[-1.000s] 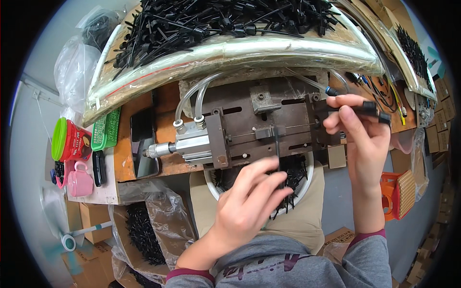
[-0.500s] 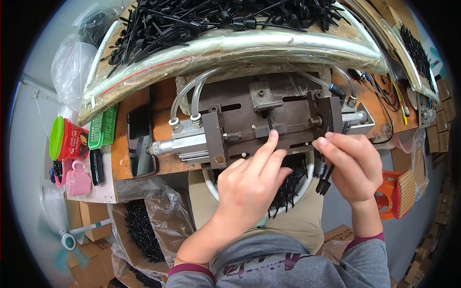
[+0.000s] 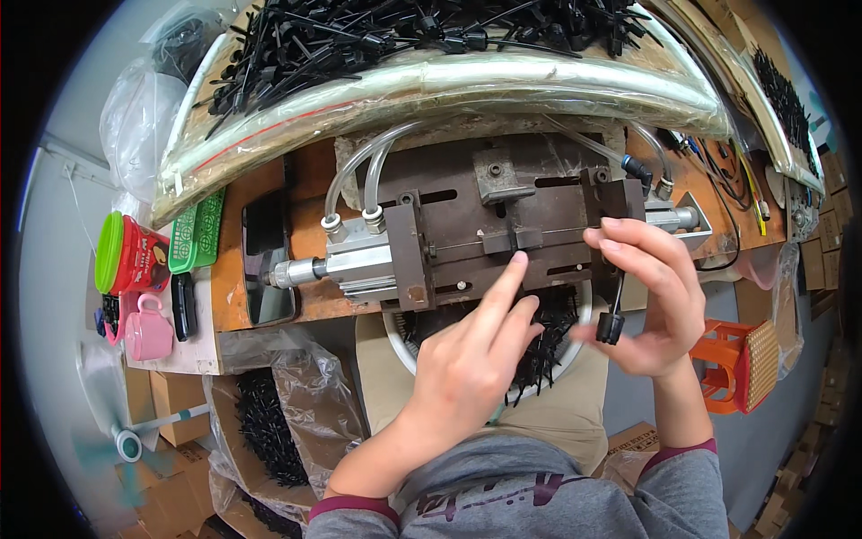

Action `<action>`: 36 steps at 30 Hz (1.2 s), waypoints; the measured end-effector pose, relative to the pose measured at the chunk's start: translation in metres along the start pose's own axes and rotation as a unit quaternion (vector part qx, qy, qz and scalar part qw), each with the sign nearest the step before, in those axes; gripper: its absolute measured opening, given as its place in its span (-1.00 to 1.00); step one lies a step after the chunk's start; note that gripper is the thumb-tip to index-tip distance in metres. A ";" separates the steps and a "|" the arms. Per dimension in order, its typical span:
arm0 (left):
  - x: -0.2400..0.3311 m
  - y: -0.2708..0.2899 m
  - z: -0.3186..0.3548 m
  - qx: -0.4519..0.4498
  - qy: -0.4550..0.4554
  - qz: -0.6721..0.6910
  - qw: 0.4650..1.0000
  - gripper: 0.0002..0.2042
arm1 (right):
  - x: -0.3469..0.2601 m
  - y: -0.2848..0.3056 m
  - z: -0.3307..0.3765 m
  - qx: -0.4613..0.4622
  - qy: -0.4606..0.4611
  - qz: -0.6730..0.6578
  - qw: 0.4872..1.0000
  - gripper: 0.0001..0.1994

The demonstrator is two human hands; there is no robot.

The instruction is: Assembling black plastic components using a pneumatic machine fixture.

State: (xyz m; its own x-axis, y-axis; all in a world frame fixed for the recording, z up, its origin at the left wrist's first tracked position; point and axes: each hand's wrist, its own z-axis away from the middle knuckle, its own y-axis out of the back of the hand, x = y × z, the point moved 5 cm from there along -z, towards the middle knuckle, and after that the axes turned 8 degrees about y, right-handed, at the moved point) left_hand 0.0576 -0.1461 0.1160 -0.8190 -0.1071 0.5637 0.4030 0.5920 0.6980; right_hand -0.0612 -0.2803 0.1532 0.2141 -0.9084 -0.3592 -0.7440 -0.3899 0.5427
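Observation:
A dark metal fixture [image 3: 467,207] is bolted on the bench in front of me, with a small grooved block [image 3: 512,241] at its middle and a black piece lying in it. My left hand [image 3: 467,364] has its index finger stretched to the block's near edge, the other fingers loosely bent and holding nothing. To the right, my right hand [image 3: 660,305] holds a black plastic part with a thin stem and a ribbed knob [image 3: 610,328], knob downward near the thumb. Its fingers are curved around the stem; the exact grip is partly hidden.
Silver air cylinders [image 3: 361,268] with clear hoses flank the fixture. Black stemmed parts [image 3: 377,40] heap on the tray beyond. A white-rimmed tub [image 3: 401,350] of similar parts sits below the fixture. A phone [image 3: 267,260], green basket [image 3: 195,234], pink cup [image 3: 148,331] and orange stool [image 3: 718,364] surround.
The left cylinder's rod tip has drawn back from the middle block, and its rear shaft now sticks out farther. My right hand's fingers have spread and the black part has shifted within them.

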 end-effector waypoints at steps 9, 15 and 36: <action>0.001 -0.007 -0.015 -0.031 -0.025 -0.114 0.993 -0.73 | 0.003 0.007 0.015 0.050 -0.094 -0.112 0.988 -0.60; 0.009 0.021 -0.049 -0.025 -0.042 -0.012 0.999 -0.74 | -0.011 -0.008 0.020 -0.039 -0.088 0.031 0.995 -0.71; -0.036 0.030 -0.226 0.013 -0.183 -0.182 0.966 -0.83 | -0.022 -0.062 0.012 -0.173 -0.016 0.169 0.970 -0.71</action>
State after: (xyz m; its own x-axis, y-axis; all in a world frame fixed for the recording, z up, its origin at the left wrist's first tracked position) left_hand 0.1916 -0.3054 0.2161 -0.9960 -0.0248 0.0858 0.0549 0.5881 0.8069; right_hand -0.0275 -0.2347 0.1183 -0.0288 -0.9903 -0.1362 -0.5106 -0.1025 0.8537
